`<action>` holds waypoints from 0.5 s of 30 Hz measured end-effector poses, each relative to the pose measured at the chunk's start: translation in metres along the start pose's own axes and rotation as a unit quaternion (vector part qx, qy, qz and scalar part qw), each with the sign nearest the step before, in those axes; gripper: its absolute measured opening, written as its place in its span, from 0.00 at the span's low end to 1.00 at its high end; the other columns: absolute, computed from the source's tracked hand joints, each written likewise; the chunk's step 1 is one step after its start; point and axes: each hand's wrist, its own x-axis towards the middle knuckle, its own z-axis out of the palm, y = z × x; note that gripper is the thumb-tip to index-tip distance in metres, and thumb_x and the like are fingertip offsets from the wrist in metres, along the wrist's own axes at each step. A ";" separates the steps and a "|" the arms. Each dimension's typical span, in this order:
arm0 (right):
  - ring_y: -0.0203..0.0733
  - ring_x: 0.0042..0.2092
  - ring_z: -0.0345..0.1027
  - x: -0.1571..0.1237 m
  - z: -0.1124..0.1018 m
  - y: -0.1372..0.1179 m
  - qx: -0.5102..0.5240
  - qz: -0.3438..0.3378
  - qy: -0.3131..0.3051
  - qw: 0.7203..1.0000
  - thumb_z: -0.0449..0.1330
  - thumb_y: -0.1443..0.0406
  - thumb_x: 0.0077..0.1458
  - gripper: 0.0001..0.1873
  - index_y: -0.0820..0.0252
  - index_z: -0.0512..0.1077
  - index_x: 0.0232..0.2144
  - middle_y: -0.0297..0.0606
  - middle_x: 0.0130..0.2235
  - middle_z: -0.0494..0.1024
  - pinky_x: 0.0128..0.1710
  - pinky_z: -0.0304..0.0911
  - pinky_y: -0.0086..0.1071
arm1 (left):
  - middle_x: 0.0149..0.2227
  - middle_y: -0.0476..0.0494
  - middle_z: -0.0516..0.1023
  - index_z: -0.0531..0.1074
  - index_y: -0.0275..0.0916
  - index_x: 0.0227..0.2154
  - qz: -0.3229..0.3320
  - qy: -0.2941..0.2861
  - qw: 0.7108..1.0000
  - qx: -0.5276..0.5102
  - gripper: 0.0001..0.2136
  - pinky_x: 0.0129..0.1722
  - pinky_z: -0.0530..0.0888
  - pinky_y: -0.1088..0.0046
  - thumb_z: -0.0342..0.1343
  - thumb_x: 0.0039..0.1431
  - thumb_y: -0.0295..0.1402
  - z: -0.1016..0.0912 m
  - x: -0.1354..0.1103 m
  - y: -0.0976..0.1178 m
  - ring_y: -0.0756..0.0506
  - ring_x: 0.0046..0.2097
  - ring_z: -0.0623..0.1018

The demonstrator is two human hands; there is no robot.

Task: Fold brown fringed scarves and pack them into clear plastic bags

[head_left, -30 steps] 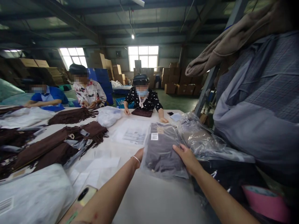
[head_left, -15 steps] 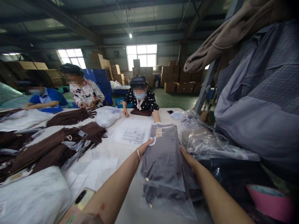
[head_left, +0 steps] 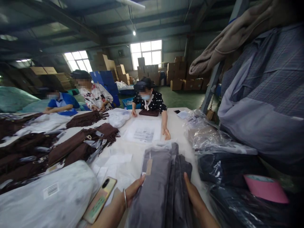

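A folded grey fabric garment with a tan paper tag is held at the near edge of the white desk between the left hand and right hand — fingers pressed against its sides, no pinch seen — a gold-cased smartphone lying just beside.

The folded grey garment now lies unbagged (paper tag exposed), drawn closer to the person, between left hand and right hand.
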 end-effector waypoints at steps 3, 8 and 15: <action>0.50 0.52 0.67 -0.008 0.015 0.004 0.066 0.062 -0.126 0.988 0.54 0.39 0.44 0.37 0.59 0.73 0.45 0.43 0.46 0.77 0.53 0.61 0.41 | 0.41 0.36 0.79 0.71 0.33 0.47 -0.005 -0.015 1.000 0.003 0.29 0.56 0.65 0.60 0.55 0.52 0.54 -0.005 -0.011 -0.006 0.36 0.50 0.75; 0.54 0.53 0.65 -0.021 0.027 0.009 0.011 0.036 -0.112 0.993 0.60 0.42 0.37 0.32 0.56 0.76 0.40 0.42 0.45 0.78 0.53 0.60 0.45 | 0.43 0.37 0.78 0.74 0.33 0.44 0.011 -0.052 0.999 -0.005 0.31 0.55 0.66 0.62 0.49 0.53 0.58 -0.004 -0.021 -0.009 0.36 0.53 0.72; 0.60 0.58 0.58 -0.059 0.024 0.017 -0.123 -0.139 0.032 0.982 0.67 0.47 0.28 0.33 0.54 0.75 0.39 0.43 0.45 0.77 0.56 0.56 0.49 | 0.48 0.40 0.75 0.70 0.40 0.49 0.171 -0.051 0.980 0.090 0.26 0.54 0.65 0.58 0.59 0.50 0.50 -0.005 -0.040 -0.007 0.35 0.54 0.71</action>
